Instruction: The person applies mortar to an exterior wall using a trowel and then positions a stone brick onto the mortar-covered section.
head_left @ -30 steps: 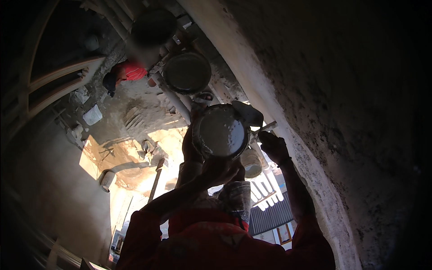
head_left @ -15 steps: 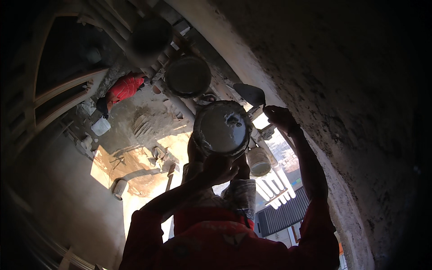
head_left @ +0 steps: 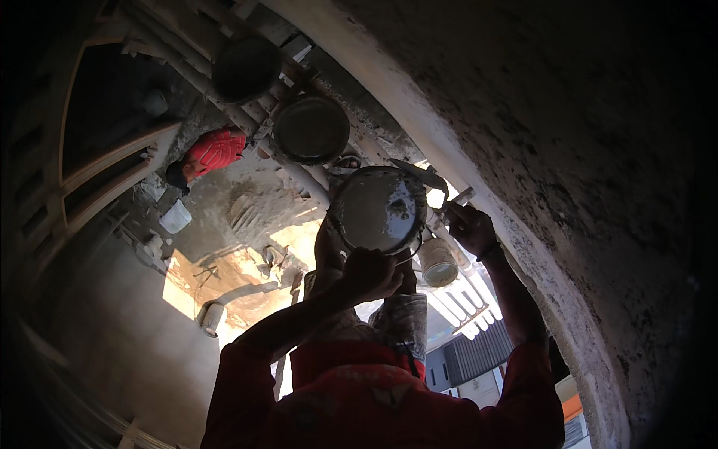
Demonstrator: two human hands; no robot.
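A round pan (head_left: pixel 369 215) of wet grey mortar is in front of me, with a shiny wet patch and a small dark lump on its right side. My left hand (head_left: pixel 372 272) is closed at the pan's near rim; a thin curved handle shows beside its fingers. My right hand (head_left: pixel 470 229) grips a trowel (head_left: pixel 423 174). Its blade is tilted, seen nearly edge-on, above the pan's far right rim. The trowel's handle is mostly hidden in my fingers. My legs show below the pan.
A rough wall (head_left: pixel 523 127) rises close on my right. Beyond the pan are two more round pans (head_left: pixel 311 129) (head_left: pixel 247 69) among poles. A bucket (head_left: pixel 438 263) hangs or stands lower right. A person in red (head_left: pixel 217 150) bends on the floor below, near another bucket (head_left: pixel 213 319).
The trowel has turned from blade-flat to nearly edge-on and come closer to the pan's rim. My right hand has dropped a little. My left hand has tightened into a fist at the near rim.
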